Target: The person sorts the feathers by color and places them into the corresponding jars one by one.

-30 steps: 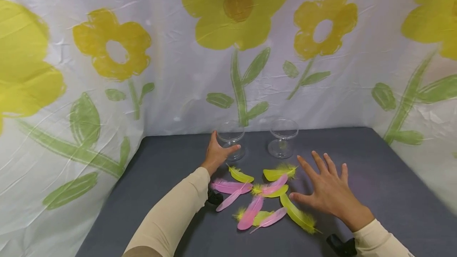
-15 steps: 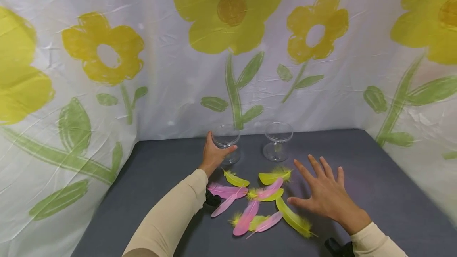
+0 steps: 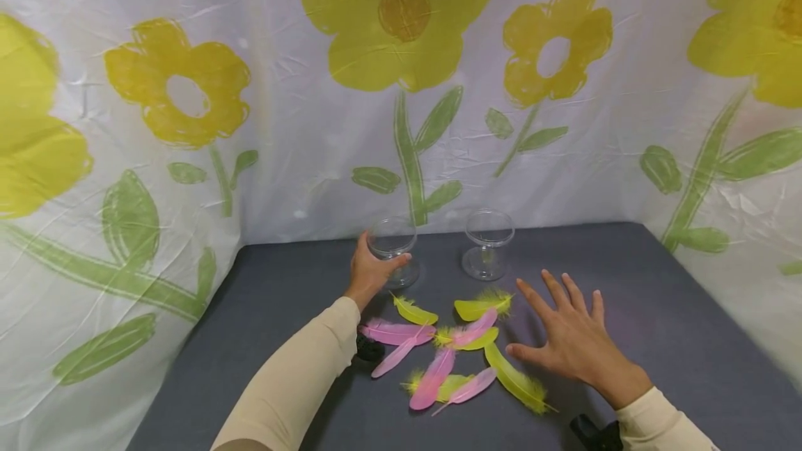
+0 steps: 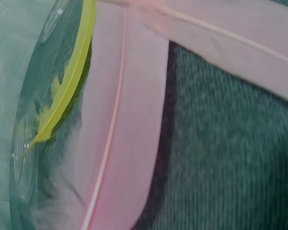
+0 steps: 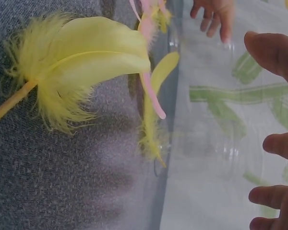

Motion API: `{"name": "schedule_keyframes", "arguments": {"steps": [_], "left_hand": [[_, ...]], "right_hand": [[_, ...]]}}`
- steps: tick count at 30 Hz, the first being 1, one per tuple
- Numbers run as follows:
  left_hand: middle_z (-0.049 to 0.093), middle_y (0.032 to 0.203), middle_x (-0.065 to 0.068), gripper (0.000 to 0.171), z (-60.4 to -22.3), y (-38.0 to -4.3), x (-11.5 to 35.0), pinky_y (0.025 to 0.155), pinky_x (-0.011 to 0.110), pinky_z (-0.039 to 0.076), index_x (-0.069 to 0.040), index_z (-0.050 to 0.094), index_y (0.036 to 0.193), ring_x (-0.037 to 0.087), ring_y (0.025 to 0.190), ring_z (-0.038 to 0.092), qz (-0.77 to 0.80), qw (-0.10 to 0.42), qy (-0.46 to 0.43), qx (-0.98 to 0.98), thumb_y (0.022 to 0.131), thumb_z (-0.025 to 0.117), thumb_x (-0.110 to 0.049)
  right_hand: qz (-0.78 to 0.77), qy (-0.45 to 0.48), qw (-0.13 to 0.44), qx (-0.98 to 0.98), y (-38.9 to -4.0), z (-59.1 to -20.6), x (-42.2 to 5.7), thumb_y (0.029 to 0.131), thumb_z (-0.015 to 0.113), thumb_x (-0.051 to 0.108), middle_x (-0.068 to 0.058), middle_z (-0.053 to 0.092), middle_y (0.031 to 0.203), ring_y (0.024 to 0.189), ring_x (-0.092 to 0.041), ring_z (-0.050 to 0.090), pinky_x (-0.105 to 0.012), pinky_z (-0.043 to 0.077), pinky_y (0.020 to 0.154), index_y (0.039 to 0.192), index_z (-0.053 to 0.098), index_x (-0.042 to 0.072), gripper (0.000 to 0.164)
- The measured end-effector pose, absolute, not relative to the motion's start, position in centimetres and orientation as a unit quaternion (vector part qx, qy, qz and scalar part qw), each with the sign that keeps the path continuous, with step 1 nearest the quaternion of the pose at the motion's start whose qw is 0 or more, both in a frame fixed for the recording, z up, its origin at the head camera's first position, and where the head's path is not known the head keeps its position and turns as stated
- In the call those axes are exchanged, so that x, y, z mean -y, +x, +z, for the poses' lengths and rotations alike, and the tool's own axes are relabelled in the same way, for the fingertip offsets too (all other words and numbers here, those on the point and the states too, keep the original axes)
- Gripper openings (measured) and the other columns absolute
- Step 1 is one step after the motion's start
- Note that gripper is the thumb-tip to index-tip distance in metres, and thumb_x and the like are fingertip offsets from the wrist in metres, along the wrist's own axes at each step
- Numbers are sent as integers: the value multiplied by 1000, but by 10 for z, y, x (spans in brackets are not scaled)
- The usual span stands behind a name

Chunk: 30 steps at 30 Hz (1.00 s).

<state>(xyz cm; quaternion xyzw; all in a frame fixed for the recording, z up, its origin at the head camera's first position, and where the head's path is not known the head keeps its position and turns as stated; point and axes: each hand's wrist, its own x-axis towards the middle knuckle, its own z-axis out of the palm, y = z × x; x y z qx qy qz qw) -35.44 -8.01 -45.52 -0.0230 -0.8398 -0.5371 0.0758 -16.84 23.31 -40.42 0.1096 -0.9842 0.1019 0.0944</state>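
Note:
My left hand (image 3: 370,266) grips a clear stemmed dessert cup (image 3: 393,232) near the back of the table, thumb at its near side and a finger round its left. A second clear dessert cup (image 3: 489,228) stands upright to the right of it. My right hand (image 3: 573,336) hovers with fingers spread, to the right of the feathers, and touches nothing. Its nearest feather is a curved yellow feather (image 3: 516,381), seen large as a yellow feather (image 5: 96,50) in the right wrist view. Pink feathers (image 3: 432,381) lie among the yellow ones in front of the cups.
A dark grey cloth (image 3: 282,312) covers the table. Behind it and on both sides hangs a white curtain (image 3: 301,159) with yellow flowers. Black wrist cameras (image 3: 595,433) sit below the hands, the left one close beside the pink feathers.
The head view has shifted slightly. My left hand and its cup have edged a little left, away from the second cup. The right hand and the feathers stay as they were.

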Motion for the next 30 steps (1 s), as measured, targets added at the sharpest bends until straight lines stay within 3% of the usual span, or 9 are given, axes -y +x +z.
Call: {"name": "schedule_keyframes", "arguments": {"steps": [20,30], "left_hand": [[40,142,19,104,-450,-322,157,98,55,38,-10,27,147,35,125,42,-528,98,-2,843,69,85,-47],[39,144,16,107,-448,-290,193,100,55,36,-10,24,150,34,127,40,-516,91,20,852,69,85,-45]], "right_hand": [[103,124,93,982,-169,-397,-234,73,59,78,-27,23,150,134,-54,15,-80,5,92,153,29,24,101],[101,135,99,981,-171,-392,-225,73,63,75,-27,22,151,134,-54,15,-80,5,93,152,30,23,101]]}}
